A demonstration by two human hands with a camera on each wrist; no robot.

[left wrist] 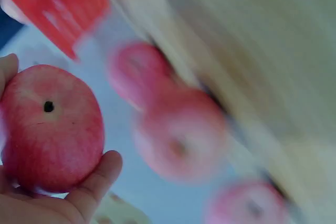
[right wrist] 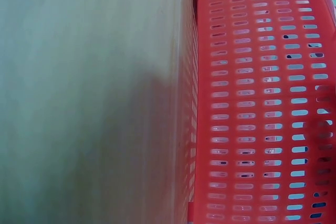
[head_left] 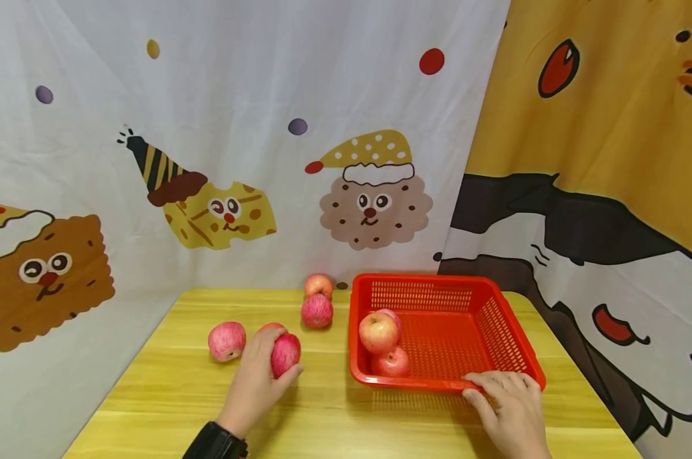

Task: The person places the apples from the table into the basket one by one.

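In the head view my left hand [head_left: 257, 376] grips a deep pink apple [head_left: 286, 355], thumb on the near side and fingers over the far side. The left wrist view shows this apple [left wrist: 55, 129] between thumb and fingers, its dark blossom end facing the camera. Behind the hand, another apple [head_left: 272, 326] is partly hidden. My right hand [head_left: 509, 408] pinches the near rim of the red plastic basket [head_left: 437, 384] by its right corner. Inside the basket's left end are an orange-yellow apple [head_left: 378, 333], a pinkish-red apple [head_left: 391, 362] and a partly covered one.
A pink apple [head_left: 227, 341] lies left of my left hand. Farther back, a pink apple [head_left: 317, 311] sits in front of an orange-red apple [head_left: 319, 285]. The wooden table [head_left: 328, 414] ends at a patterned curtain [head_left: 236, 95].
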